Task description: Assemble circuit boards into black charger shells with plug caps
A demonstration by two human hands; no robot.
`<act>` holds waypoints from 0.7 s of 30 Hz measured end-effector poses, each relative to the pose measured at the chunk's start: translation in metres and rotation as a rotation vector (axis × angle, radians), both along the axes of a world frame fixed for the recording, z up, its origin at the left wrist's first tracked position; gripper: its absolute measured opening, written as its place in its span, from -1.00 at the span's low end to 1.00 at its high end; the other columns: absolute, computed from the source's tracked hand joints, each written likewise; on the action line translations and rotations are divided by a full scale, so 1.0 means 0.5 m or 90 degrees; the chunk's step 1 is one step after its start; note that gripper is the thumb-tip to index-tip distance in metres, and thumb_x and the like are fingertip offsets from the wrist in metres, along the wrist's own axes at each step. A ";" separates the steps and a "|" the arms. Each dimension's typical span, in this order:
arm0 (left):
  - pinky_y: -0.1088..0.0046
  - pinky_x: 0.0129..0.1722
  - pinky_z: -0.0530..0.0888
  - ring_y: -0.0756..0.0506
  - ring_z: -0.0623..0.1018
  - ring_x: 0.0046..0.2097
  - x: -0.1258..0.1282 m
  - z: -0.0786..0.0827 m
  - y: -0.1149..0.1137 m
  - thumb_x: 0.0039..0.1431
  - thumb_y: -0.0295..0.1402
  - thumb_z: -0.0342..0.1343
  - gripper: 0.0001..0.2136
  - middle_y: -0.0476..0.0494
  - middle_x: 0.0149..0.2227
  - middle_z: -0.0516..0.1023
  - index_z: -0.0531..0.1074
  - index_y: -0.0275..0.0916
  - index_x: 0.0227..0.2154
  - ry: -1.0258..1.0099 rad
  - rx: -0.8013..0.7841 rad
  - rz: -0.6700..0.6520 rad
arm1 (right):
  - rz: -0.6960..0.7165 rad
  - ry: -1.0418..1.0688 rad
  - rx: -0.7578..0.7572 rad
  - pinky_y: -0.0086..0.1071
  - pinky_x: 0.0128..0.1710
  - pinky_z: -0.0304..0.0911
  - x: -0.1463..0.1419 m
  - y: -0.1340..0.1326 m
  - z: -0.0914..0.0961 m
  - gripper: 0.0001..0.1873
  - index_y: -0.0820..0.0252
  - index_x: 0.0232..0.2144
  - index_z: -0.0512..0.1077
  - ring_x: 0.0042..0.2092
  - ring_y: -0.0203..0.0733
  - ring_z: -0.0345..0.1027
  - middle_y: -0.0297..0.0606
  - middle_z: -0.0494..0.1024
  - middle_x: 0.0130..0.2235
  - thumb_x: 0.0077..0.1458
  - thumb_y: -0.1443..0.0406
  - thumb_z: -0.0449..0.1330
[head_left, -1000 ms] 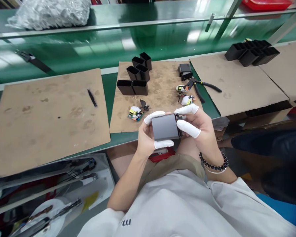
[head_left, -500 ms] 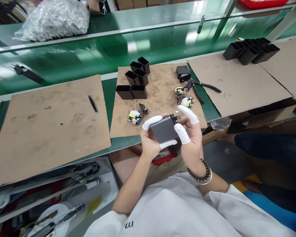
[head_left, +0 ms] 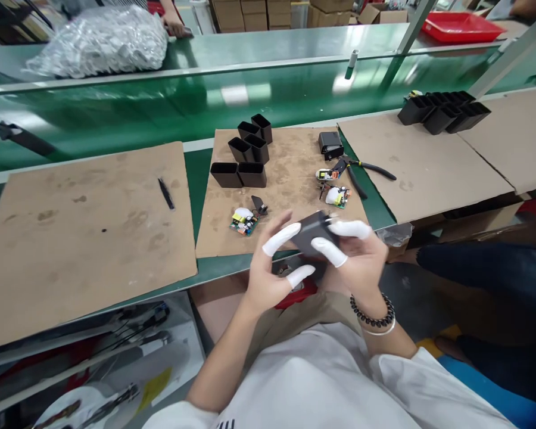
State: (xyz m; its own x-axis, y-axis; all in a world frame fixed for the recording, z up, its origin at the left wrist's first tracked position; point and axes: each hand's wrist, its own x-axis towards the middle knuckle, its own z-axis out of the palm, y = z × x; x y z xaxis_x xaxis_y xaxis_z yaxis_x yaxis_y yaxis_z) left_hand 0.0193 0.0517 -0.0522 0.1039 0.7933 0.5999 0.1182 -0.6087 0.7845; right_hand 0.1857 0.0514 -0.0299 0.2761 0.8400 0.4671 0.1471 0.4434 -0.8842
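Observation:
Over the bench's front edge, my right hand [head_left: 362, 263] pinches a black power adapter [head_left: 310, 233] between its white-capped thumb and forefinger. Metal prongs show at the adapter's far right end. My left hand [head_left: 268, 274] is at the adapter's left side with thumb and fingers spread; its capped forefinger is close to the edge, and I cannot tell whether it touches. Beyond the hands lies a circuit board [head_left: 245, 220] with a small black plug piece [head_left: 259, 205]. Two more boards, one of them this board [head_left: 338, 196], lie to the right.
Several open black cases [head_left: 252, 174] stand on the middle cardboard mat [head_left: 290, 155]. Pliers [head_left: 361, 170] lie near a black case [head_left: 330, 144]. A black pen [head_left: 165, 193] rests on the left mat. More cases [head_left: 442, 113] stand right; a plastic bag [head_left: 102, 42] is beyond the green belt [head_left: 183, 107].
My left hand has loosened from the adapter and its fingers have spread. My right hand has closed on the adapter, which is now tilted differently. The view has shifted slightly.

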 end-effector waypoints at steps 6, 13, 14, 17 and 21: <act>0.00 0.38 0.39 -0.28 0.45 0.34 -0.045 0.007 -0.038 0.15 -0.41 0.39 -0.33 -0.27 0.28 0.44 0.33 -0.08 0.31 0.057 -0.019 0.166 | 0.049 -0.322 -0.068 -0.04 0.02 0.57 0.007 0.061 -0.046 -0.85 0.04 -0.20 0.59 -0.06 0.05 0.64 -0.15 0.71 -0.12 0.14 0.29 0.34; 0.11 0.28 0.51 -0.27 0.53 0.27 0.006 0.018 -0.013 0.14 -0.33 0.40 -0.29 -0.33 0.25 0.49 0.28 -0.16 0.32 0.141 0.035 0.171 | 0.151 0.281 -0.309 -0.26 -0.09 0.58 -0.043 0.023 0.004 -0.55 0.03 -0.30 0.41 -0.11 -0.16 0.60 -0.40 0.67 -0.15 -0.16 0.13 0.55; 0.15 0.24 0.55 -0.25 0.58 0.22 0.012 0.023 -0.011 0.14 -0.33 0.40 -0.33 -0.30 0.20 0.55 0.31 -0.17 0.29 0.124 0.032 0.170 | 0.194 0.330 -0.369 -0.29 -0.16 0.58 -0.044 0.014 0.011 -0.55 0.04 -0.33 0.40 -0.18 -0.18 0.60 -0.42 0.66 -0.19 -0.15 0.11 0.55; 0.23 0.15 0.60 -0.22 0.66 0.11 0.021 0.047 -0.012 0.06 -0.27 0.45 -0.33 -0.26 0.08 0.64 0.37 -0.22 0.23 0.097 -0.019 0.168 | 0.307 0.403 -0.511 -0.26 -0.25 0.58 -0.038 0.006 0.010 -0.59 0.06 -0.32 0.48 -0.25 -0.14 0.59 -0.34 0.68 -0.26 -0.01 -0.05 0.44; 0.26 0.10 0.63 -0.24 0.68 0.05 0.029 0.080 -0.018 -0.04 -0.19 0.50 -0.27 -0.25 0.03 0.68 0.41 -0.27 0.19 0.110 -0.059 0.200 | 0.389 0.387 -0.529 -0.16 -0.13 0.60 -0.025 0.022 -0.026 -0.63 0.05 -0.19 0.57 -0.20 -0.10 0.62 -0.30 0.72 -0.20 0.13 -0.05 0.29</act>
State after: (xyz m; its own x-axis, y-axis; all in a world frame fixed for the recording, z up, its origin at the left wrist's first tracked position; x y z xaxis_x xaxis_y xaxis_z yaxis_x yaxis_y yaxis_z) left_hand 0.0338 0.0429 -0.0124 -0.0603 0.8523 0.5195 0.4238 -0.4494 0.7864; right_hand 0.1734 0.0625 -0.0427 -0.2861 0.8922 -0.3494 -0.4307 -0.4455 -0.7849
